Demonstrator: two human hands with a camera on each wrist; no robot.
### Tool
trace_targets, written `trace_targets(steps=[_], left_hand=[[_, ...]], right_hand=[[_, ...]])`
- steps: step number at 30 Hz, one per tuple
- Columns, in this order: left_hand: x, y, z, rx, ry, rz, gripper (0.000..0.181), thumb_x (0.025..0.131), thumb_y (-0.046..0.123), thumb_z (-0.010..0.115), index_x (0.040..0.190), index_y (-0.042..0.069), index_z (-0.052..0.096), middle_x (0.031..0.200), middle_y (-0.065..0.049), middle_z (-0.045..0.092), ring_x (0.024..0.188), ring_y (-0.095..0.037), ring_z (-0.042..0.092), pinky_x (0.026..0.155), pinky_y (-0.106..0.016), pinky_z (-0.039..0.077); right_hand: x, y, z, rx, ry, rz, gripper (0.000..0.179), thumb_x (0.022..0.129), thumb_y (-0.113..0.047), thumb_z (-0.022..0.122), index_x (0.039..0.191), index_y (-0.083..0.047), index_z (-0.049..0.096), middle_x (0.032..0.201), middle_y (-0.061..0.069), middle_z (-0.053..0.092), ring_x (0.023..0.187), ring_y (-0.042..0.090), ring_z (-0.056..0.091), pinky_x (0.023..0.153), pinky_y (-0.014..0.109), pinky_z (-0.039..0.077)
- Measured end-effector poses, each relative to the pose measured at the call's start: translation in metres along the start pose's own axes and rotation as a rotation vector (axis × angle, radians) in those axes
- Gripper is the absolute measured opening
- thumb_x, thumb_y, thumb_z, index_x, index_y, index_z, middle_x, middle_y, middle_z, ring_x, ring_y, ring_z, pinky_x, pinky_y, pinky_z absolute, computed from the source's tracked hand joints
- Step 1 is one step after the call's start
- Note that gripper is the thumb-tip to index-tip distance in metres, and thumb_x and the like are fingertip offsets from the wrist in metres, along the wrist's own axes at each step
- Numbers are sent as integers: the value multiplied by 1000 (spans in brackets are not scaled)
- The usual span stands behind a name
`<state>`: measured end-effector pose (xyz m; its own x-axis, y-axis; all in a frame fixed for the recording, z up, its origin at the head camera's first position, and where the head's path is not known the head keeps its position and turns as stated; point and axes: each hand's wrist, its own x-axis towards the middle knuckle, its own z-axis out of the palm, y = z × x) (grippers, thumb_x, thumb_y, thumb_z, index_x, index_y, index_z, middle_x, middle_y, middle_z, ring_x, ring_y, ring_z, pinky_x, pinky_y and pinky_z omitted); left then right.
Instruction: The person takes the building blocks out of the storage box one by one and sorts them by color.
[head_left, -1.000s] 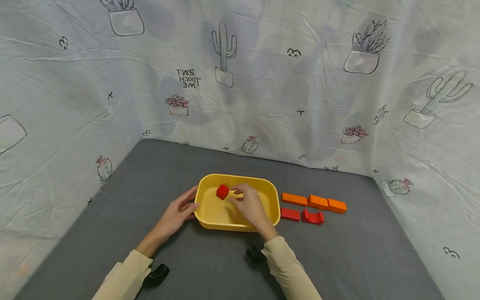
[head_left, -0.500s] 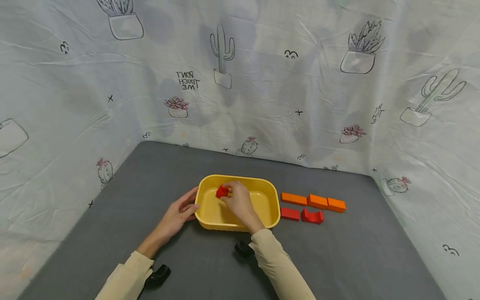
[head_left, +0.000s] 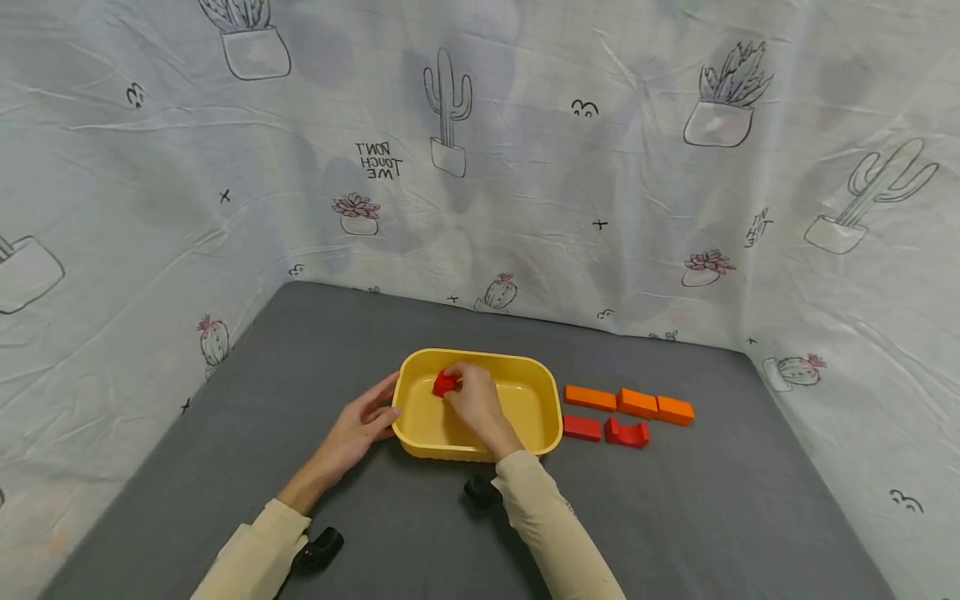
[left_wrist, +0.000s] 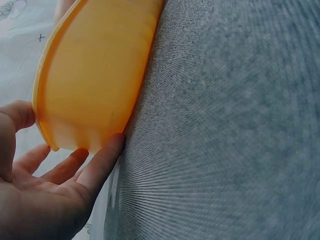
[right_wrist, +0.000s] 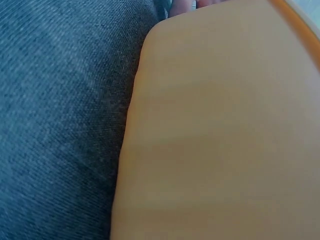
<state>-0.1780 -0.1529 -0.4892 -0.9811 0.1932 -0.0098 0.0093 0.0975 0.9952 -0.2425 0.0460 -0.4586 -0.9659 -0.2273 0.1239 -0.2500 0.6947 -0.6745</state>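
In the head view a yellow plastic bin (head_left: 525, 406) stands on the grey table. My left hand (head_left: 362, 423) holds its left end. In the left wrist view the thumb (left_wrist: 21, 114) is at the bin's rim, and the spread fingers (left_wrist: 102, 165) lie against the outer wall. My right hand (head_left: 477, 406) reaches inside and pinches a small red block (head_left: 442, 384) between thumb and fingertips, near the bin's back left. The fingers partly cover that block. The right wrist view is mostly filled by the bin's outer side (right_wrist: 215, 130).
Right of the bin, several blocks lie in two rows: an orange block (head_left: 590, 397) with two more orange ones, then a red rectangular block (head_left: 582, 427) and a red block with a curved notch (head_left: 627, 432). A patterned cloth (head_left: 525, 167) hangs behind the grey table (head_left: 337, 325).
My right hand has moved left inside the bin and taken hold of the red block. The left hand has stayed at the bin's left end.
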Motion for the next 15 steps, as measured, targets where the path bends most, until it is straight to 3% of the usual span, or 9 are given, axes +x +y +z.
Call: trace_targets(steps=[8,15], left_hand=[[1,1,4,6,-35,18,60,102,10,53,156,14,28,154,-22,33,127,-38,50,88,-33,55],[-3,5,1,16,-8,5,60,101,13,56,155,16,30,153,-21,35,127,-37,51,87,-33,56]], right_hand=[[-5,5,-7,45,23,36,21,80,2,77,101,-3,73,101,9,70,89,23,64,82,33,56],[-10,6,-26,119,70,-37,23,82,-5,78,104,-6,74,104,8,70,96,25,64,81,34,56]])
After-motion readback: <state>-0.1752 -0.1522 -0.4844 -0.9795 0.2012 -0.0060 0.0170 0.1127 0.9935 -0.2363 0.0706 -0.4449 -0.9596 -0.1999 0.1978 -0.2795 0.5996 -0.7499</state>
